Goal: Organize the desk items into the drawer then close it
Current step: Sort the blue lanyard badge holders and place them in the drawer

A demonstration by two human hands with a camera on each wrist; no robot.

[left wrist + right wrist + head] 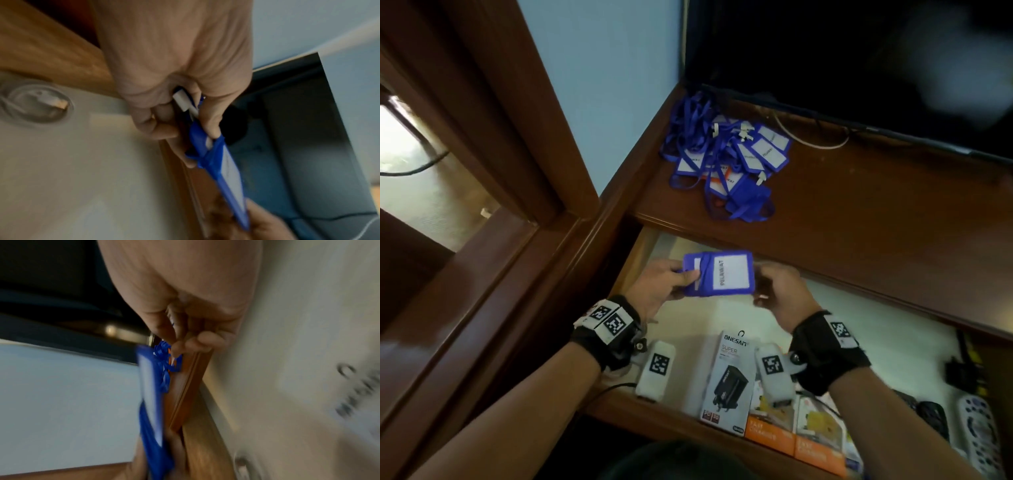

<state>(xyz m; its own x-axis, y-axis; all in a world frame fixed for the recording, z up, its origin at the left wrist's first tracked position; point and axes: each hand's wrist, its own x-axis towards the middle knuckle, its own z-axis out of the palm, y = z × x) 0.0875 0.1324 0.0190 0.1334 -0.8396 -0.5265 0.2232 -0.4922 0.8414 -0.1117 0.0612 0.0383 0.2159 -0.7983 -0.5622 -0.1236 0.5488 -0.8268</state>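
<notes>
Both hands hold a small stack of blue badge holders (722,275) with a white "PELAWAT" card, flat above the back left of the open drawer (859,325). My left hand (671,279) pinches its left end, thumb on top; the left wrist view shows my left hand (189,129) curled round the badge holders (228,175) and a white clip. My right hand (767,287) curls round the right end. The right wrist view is blurred: the right hand (185,344) shows bent fingers beside the badge holders (152,395). A pile of blue lanyards and badges (729,161) lies on the desk top (859,222).
A dark screen (859,51) stands at the back of the desk. The drawer's front holds a charger box (732,377), orange boxes (770,435), a black remote (935,418) and a white remote (979,431). A coiled white cable (35,104) lies on its floor.
</notes>
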